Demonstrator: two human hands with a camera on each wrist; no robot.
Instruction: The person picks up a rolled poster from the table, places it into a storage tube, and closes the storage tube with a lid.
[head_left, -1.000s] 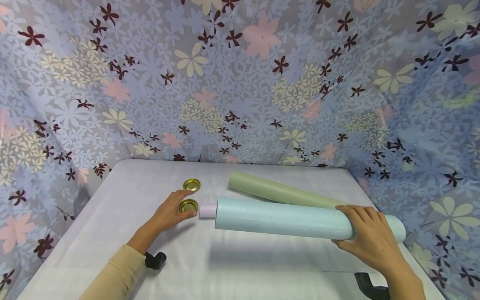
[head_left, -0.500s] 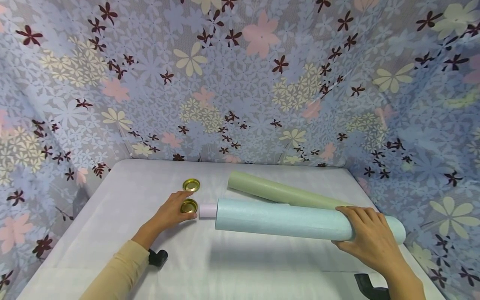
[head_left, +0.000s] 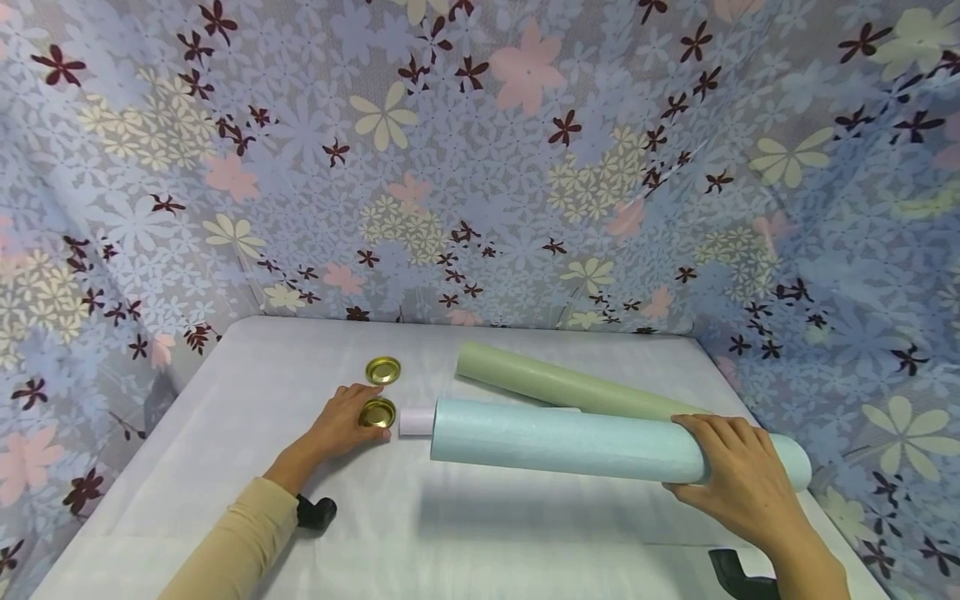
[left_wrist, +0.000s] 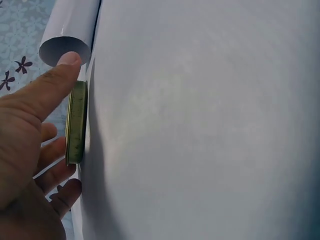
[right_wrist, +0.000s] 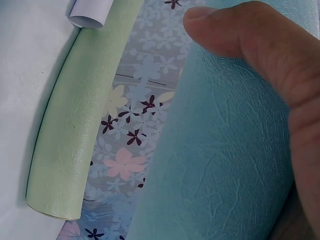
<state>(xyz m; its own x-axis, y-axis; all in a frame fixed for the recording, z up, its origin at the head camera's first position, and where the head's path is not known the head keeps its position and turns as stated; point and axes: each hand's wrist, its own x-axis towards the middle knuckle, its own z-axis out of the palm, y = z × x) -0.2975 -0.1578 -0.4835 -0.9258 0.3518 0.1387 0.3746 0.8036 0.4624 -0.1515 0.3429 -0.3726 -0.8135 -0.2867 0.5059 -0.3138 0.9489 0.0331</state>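
My left hand (head_left: 369, 414) pinches a small gold lid (head_left: 377, 411) lying on the white table; the left wrist view shows the gold lid (left_wrist: 76, 122) edge-on between thumb (left_wrist: 47, 87) and fingers. Just right of it a pale pink roll (head_left: 415, 421) sticks out of a long light-blue tube (head_left: 555, 439). My right hand (head_left: 697, 457) grips that tube near its right end, and in the right wrist view the thumb (right_wrist: 250, 45) lies over the light-blue tube (right_wrist: 215, 165). A green tube (head_left: 570, 387) lies behind it.
A second gold lid (head_left: 383, 369) lies a little farther back on the table (head_left: 225, 400). Flowered cloth (head_left: 480, 167) walls in the back and both sides. The green tube (right_wrist: 80, 125) runs to the table's right edge. Black wrist mounts (head_left: 315, 512) show near the front.
The left forearm has shifted slightly; the lid, the tubes and the right hand have not visibly moved.
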